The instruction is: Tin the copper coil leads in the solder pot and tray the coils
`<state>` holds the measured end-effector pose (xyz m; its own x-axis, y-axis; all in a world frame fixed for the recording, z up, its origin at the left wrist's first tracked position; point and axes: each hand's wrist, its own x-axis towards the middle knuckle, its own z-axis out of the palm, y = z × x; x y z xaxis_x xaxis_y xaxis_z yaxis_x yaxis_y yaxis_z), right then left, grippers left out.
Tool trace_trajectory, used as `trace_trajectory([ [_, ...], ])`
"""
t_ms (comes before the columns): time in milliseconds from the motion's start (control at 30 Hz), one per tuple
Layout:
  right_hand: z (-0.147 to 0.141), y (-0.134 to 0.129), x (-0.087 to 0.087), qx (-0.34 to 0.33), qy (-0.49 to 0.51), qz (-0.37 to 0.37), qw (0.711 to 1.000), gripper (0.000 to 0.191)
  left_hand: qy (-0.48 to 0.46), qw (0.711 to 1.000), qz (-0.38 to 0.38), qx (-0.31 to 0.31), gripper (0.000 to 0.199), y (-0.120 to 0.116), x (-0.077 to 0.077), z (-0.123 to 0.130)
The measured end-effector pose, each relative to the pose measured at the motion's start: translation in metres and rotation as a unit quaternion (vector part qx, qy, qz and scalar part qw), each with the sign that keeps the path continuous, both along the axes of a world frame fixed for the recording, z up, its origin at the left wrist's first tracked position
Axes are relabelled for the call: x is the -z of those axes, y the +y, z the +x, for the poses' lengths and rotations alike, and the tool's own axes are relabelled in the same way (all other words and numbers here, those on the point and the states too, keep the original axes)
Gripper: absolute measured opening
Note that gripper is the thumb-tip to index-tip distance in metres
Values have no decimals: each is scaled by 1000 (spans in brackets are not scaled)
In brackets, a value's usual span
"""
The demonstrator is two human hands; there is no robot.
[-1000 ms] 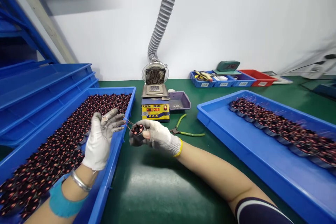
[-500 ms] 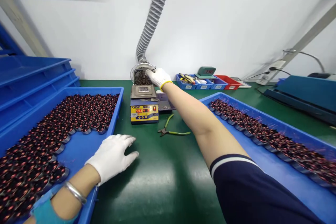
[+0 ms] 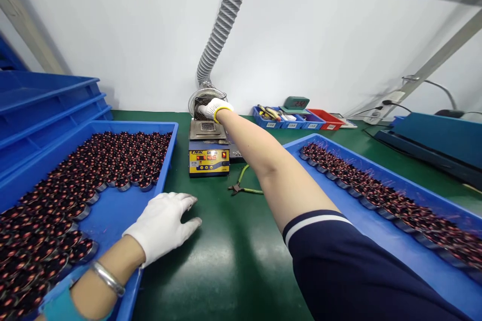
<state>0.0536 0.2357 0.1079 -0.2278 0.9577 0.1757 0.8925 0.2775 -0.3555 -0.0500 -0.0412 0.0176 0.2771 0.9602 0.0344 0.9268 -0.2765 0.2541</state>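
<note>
My left hand [image 3: 163, 225], in a white glove, hovers or rests by the right edge of the left blue tray [image 3: 165, 170]. Its fingers are apart and hold nothing. My right hand [image 3: 214, 108], also gloved, reaches to the round duct mouth [image 3: 196, 98] behind the yellow-fronted solder pot unit [image 3: 209, 162]. Its fingertips lie against the dark coiled area there, and whether they hold something is hidden. Small black round parts with reddish centres [image 3: 124, 160] fill much of the left tray. Green-handled pliers [image 3: 236, 188] lie on the table below my right forearm.
The right blue tray [image 3: 361, 220] holds rows of similar parts with wires [image 3: 376, 188]. Small blue bins [image 3: 267, 119], a red bin [image 3: 326, 119] and a green clock [image 3: 296, 103] stand at the back. Blue trays [image 3: 52, 93] are stacked at left.
My right hand has moved left, in front of the duct mouth. The right forearm now covers part of the pliers and the small dark tray. My left hand has barely moved.
</note>
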Motion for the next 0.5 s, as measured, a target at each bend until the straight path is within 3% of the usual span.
trace_trajectory([
  [500,1,-8,0,13,-18,-7,1000,62,23,1000,-16,4,51,0,-4,0],
])
